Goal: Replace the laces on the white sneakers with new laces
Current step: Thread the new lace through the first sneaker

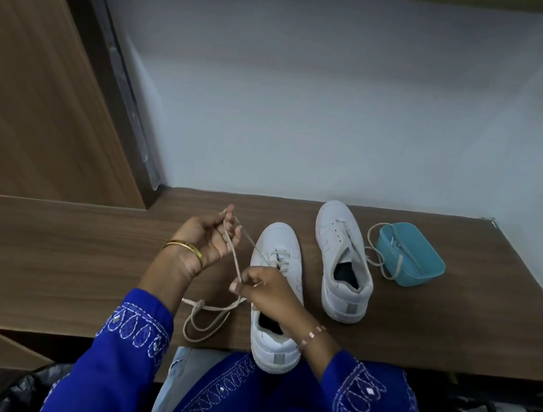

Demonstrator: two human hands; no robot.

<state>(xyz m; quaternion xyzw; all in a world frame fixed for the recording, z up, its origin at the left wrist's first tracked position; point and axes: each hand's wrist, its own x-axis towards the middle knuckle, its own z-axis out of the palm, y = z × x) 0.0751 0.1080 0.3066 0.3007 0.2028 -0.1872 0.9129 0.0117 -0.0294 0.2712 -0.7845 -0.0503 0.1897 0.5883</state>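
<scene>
Two white sneakers stand on a brown wooden table (50, 246). The near sneaker (271, 340) sits at the front edge with its heel over it, laced only near the toe. A beige lace (234, 256) runs from its eyelets up to my left hand (205, 237), which holds the lace raised to the left of the shoe. My right hand (262, 287) pinches the same lace lower down, over the shoe's tongue. The far sneaker (342, 260) stands to the right, mostly unlaced.
A loose beige lace (203, 321) lies looped on the table near the front edge. A teal box (410, 255) stands at the right with another lace (374, 250) draped around it. A white wall rises behind and a wooden panel stands at the left.
</scene>
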